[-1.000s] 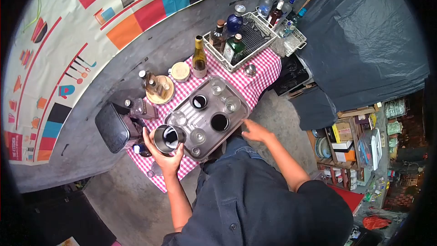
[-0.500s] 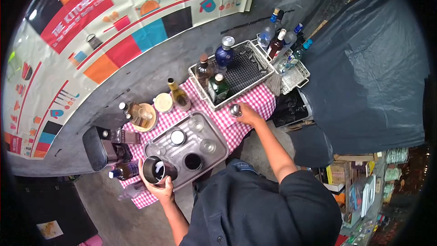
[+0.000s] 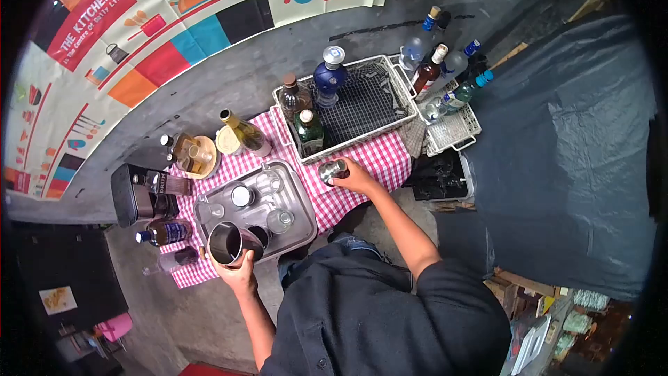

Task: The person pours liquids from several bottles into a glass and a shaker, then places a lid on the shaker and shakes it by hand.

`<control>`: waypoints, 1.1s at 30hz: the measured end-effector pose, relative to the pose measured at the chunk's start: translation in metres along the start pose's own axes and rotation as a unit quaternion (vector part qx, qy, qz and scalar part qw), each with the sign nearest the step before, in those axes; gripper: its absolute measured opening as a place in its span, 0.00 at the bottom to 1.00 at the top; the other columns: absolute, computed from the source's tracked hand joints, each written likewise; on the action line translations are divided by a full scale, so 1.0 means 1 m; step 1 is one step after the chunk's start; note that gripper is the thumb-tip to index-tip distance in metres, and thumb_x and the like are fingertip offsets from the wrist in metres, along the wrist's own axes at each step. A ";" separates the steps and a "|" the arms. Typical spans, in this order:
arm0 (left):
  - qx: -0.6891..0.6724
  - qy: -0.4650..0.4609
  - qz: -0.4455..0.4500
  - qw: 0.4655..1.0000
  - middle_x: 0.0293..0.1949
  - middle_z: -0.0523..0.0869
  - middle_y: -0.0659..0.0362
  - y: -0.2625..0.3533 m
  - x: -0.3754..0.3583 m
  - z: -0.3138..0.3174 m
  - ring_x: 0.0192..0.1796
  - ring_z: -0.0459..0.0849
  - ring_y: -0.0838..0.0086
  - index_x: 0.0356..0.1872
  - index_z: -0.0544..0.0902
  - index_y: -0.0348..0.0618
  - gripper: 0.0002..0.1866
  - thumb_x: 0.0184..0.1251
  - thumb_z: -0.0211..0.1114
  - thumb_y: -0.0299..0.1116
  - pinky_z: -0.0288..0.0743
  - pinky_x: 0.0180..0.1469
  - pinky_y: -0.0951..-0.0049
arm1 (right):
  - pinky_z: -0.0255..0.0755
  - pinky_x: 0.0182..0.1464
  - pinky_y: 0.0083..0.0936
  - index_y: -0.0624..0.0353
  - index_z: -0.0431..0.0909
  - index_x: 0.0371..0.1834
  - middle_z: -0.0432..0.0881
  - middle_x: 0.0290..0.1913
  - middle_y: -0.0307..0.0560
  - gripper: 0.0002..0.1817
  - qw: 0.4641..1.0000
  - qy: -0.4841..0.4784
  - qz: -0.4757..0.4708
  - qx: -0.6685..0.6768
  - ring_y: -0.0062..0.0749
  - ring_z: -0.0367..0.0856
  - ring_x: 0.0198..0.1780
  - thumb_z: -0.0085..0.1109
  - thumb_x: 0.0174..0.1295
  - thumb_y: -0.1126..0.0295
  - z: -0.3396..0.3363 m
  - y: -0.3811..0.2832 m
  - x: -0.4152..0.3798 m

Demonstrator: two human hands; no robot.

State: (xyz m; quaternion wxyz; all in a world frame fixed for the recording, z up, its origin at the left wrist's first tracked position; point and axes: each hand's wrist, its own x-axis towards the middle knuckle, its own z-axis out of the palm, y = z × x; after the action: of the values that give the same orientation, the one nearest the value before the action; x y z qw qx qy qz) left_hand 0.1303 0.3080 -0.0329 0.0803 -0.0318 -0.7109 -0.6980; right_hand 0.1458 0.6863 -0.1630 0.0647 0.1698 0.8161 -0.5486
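My left hand (image 3: 239, 275) is wrapped round a large metal cup (image 3: 228, 242), its dark inside facing up, over the near left edge of the metal tray (image 3: 306, 219). My right hand (image 3: 353, 175) grips a small shiny metal cup (image 3: 332, 172) above the red checked cloth (image 3: 376, 160), right of the tray. On the tray stand a white-topped jar (image 3: 242, 196), a clear glass (image 3: 280, 221) and other glasses. A dark-filled glass (image 3: 259, 235) is partly hidden behind the large cup.
A white wire basket (image 3: 362, 142) at the back holds a blue bottle (image 3: 330, 80), a green bottle (image 3: 309, 132) and a brown one. More bottles stand beyond its right end. At left are a black container (image 3: 132, 195), several bottles and a wooden bowl (image 3: 209, 167).
The view has shifted, so the table sits further left. My left hand and the large cup have moved nearer the dark-filled glass and now partly cover it. Both hands keep their hold.
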 end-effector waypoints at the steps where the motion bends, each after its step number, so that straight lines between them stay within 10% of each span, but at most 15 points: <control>1: -0.005 -0.009 0.004 1.000 0.56 0.78 0.57 0.007 -0.001 0.009 0.54 0.81 0.70 0.67 0.67 0.37 0.45 0.47 0.83 0.27 0.74 0.61 0.70 | 0.71 0.63 0.35 0.60 0.68 0.67 0.78 0.59 0.50 0.40 0.990 -0.007 0.005 0.143 0.39 0.78 0.60 0.76 0.52 0.59 0.002 -0.009 -0.004; 5: 0.094 -0.020 0.019 0.995 0.59 0.74 0.55 0.025 -0.005 0.034 0.62 0.74 0.67 0.67 0.66 0.38 0.48 0.38 0.81 0.26 0.65 0.68 0.66 | 0.71 0.62 0.30 0.63 0.65 0.68 0.79 0.55 0.44 0.38 0.962 -0.117 -0.019 0.248 0.28 0.77 0.56 0.74 0.57 0.61 0.004 -0.055 -0.029; 17: 0.044 -0.178 0.009 0.983 0.60 0.74 0.52 0.038 -0.007 0.052 0.65 0.74 0.64 0.66 0.69 0.40 0.45 0.38 0.78 0.29 0.66 0.68 0.63 | 0.69 0.63 0.32 0.58 0.67 0.67 0.76 0.57 0.48 0.41 0.952 -0.225 -0.177 0.111 0.34 0.75 0.61 0.78 0.49 0.62 0.012 -0.214 -0.074; 33: 0.120 -0.283 0.066 0.949 0.62 0.75 0.51 0.056 0.061 -0.023 0.67 0.72 0.52 0.67 0.70 0.43 0.46 0.38 0.78 0.31 0.67 0.69 0.57 | 0.73 0.61 0.37 0.64 0.67 0.65 0.77 0.58 0.56 0.41 0.954 -0.095 -0.260 -0.112 0.46 0.79 0.59 0.78 0.50 0.62 0.091 -0.302 -0.095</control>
State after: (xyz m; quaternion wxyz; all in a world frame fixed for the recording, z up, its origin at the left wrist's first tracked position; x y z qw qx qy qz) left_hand 0.0802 0.2822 0.0327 -0.0748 -0.2650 -0.7790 -0.5633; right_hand 0.1222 0.4803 0.0936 0.0152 -0.1093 0.8782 -0.4653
